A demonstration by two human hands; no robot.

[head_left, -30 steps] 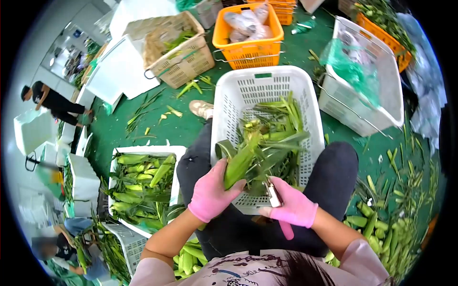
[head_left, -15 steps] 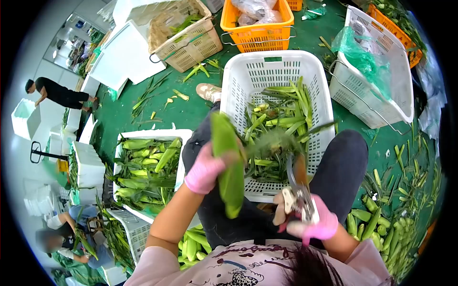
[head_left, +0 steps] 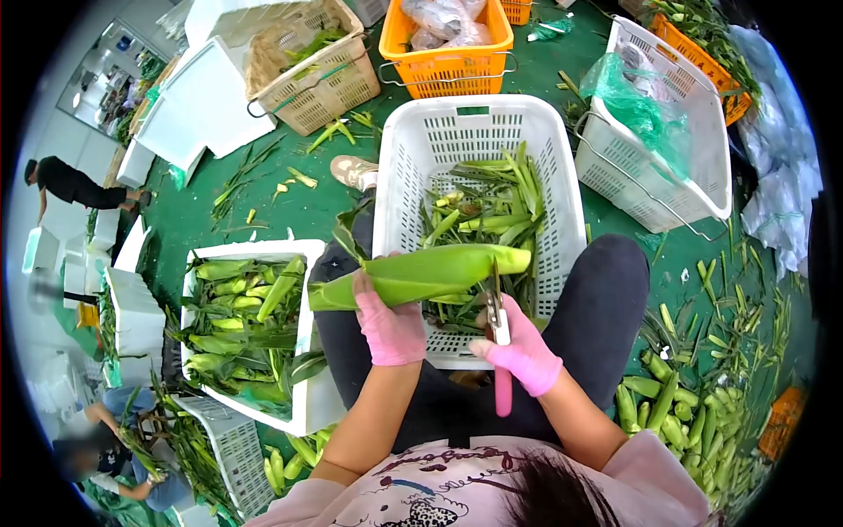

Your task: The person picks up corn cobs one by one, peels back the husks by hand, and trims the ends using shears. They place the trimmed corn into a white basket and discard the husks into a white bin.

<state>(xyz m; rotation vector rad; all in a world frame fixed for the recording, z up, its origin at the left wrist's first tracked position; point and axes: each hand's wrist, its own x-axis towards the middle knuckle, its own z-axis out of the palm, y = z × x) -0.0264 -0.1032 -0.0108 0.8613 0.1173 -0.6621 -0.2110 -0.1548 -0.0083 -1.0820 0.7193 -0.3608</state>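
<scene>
My left hand (head_left: 386,327), in a pink glove, is closed around a green ear of corn (head_left: 413,276) still in its husk, held level over my lap. Pruning shears (head_left: 498,327) with a pink handle are gripped in my right hand (head_left: 520,350), also pink-gloved. Their blades touch the ear near its pale stalk end on the right. Beneath the ear stands a white slotted crate (head_left: 562,167) with cut leaves and stalk pieces inside. To the left, a white foam box (head_left: 309,250) holds several husked-in ears.
Loose ears (head_left: 702,430) and leaf scraps lie on the green floor (head_left: 263,167) at right. An orange crate (head_left: 448,70) and another white crate (head_left: 645,189) stand ahead. Two other people are at left, one standing (head_left: 79,183), one seated (head_left: 123,448).
The ear in my left hand has turned from upright to level. My right hand has brought the shears up to its stalk end. The view has shifted slightly.
</scene>
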